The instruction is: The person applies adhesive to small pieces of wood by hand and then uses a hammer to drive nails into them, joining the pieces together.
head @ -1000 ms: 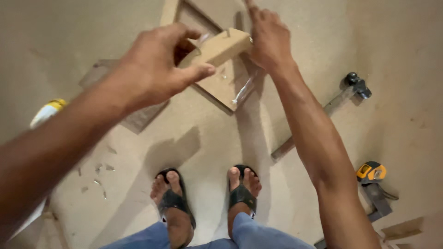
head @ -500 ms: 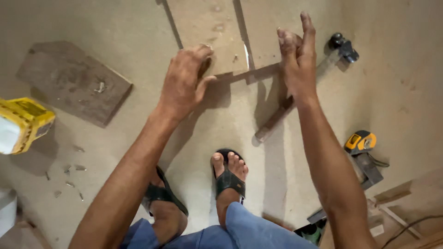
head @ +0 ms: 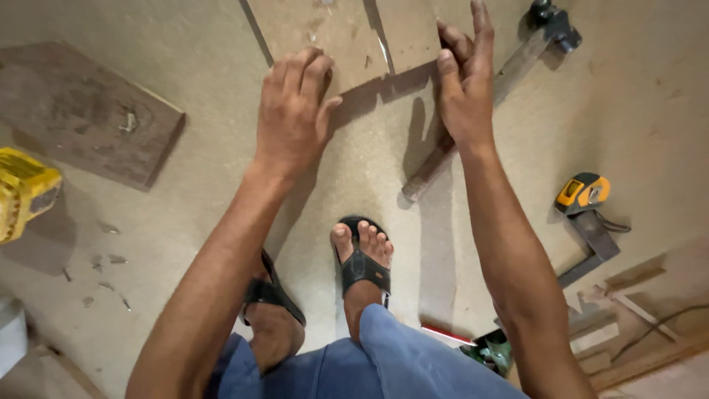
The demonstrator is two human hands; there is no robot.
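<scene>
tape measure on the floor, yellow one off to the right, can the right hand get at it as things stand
Probably not without letting go. The right hand is raised at the edge of the wooden board, while the tape measure lies on the floor well below. Nothing blocks the way down.
</scene>
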